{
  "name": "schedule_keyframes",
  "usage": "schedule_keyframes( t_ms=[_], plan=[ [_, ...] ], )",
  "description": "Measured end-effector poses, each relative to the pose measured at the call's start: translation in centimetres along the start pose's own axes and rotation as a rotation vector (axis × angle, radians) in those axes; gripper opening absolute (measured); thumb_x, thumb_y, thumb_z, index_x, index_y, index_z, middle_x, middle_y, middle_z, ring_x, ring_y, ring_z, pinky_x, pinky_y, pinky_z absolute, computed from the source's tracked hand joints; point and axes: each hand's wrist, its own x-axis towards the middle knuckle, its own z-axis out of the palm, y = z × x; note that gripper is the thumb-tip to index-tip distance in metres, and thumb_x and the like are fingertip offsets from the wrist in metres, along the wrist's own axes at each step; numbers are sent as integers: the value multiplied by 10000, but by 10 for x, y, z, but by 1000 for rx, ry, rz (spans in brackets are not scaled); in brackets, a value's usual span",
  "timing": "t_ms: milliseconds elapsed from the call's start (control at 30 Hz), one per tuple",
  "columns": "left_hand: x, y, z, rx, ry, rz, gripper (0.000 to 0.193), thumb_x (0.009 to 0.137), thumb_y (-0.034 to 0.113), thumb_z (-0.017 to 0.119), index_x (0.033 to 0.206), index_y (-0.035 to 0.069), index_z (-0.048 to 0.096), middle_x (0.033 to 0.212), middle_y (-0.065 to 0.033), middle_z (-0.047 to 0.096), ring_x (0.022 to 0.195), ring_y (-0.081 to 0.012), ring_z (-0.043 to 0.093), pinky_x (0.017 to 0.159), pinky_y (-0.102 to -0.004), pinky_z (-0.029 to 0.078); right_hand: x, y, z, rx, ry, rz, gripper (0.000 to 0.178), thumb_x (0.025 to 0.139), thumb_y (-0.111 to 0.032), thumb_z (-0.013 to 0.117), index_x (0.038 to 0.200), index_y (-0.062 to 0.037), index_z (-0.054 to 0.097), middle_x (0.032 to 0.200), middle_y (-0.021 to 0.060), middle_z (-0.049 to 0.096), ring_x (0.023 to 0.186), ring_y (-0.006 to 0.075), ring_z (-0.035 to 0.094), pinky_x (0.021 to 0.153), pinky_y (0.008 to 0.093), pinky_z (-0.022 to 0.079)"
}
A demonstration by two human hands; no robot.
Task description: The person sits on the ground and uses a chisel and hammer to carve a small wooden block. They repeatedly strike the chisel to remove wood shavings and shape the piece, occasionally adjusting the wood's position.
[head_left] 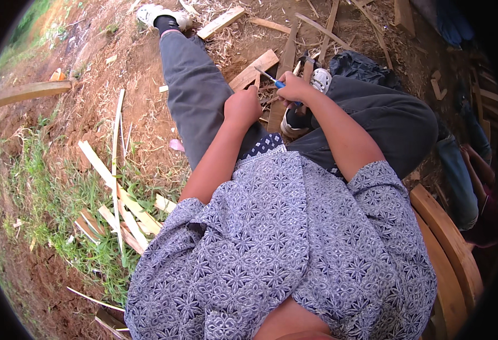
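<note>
My right hand [294,89] is wrapped round a slim tool with a blue handle [281,84] and a thin metal shaft [265,73]. The shaft points up and left, and I cannot make out its tip. Closed in a fist, my left hand [243,106] is just left of the tool, above my lap. A narrow brownish piece shows at the top of that fist, but what the fingers grip is hidden. Beyond both hands a wooden block [253,70] lies on the ground. A long plank [283,73] runs between my feet.
Wood offcuts and shavings litter the soil ahead. A dark plastic sheet [362,69] lies beyond my bent right leg. Pale wood strips [125,198] lie on grass at left. A curved beam [28,95] comes in farther left. Another person's leg [456,175] is at right, beside curved timber [444,238].
</note>
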Motion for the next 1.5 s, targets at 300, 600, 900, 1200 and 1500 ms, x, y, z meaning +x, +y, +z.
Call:
schedule_keyframes(
  t_ms=[300, 600, 900, 1200, 1500],
  plan=[
    [-1, 8, 1, 33, -16, 66, 225, 919, 160, 556, 1035, 49, 714, 889, -206, 736, 845, -378, 733, 744, -506, 586, -7, 21, -11, -387, 14, -255, 586, 940, -180, 533, 1525, -187, 510, 896, 151, 728, 582, 225, 681, 560, 390, 567],
    [-4, 18, -1, 19, -35, 98, 287, 904, 137, 564, 1127, 37, 714, 871, -196, 737, 819, -368, 734, 709, -491, 587, -34, -3, -14, -326, -31, -203, 556, 930, -105, 560, 1485, -82, 529, 896, 150, 705, 553, 218, 653, 549, 369, 545],
    [-9, 27, -11, 24, -49, 95, 310, 851, 132, 617, 1123, 16, 709, 871, -175, 750, 811, -346, 747, 696, -465, 599, -18, 0, -16, -275, 26, -77, 505, 926, -210, 640, 1419, -107, 602, 1007, 166, 747, 685, 234, 710, 624, 371, 568],
    [-15, 29, -16, 37, -99, 77, 402, 888, 104, 569, 1272, 44, 672, 906, -184, 748, 836, -361, 742, 729, -486, 599, -38, -14, -35, -323, -77, -107, 475, 984, -251, 627, 1430, -92, 580, 1086, 136, 698, 525, 169, 611, 475, 335, 500],
    [-20, 31, -13, 44, -93, 84, 390, 878, 99, 581, 1247, 20, 675, 898, -196, 746, 827, -356, 745, 713, -479, 601, -39, -19, -19, -326, -34, -67, 460, 964, -198, 612, 1412, -97, 597, 977, 156, 740, 595, 234, 675, 553, 382, 550]
  ],
)
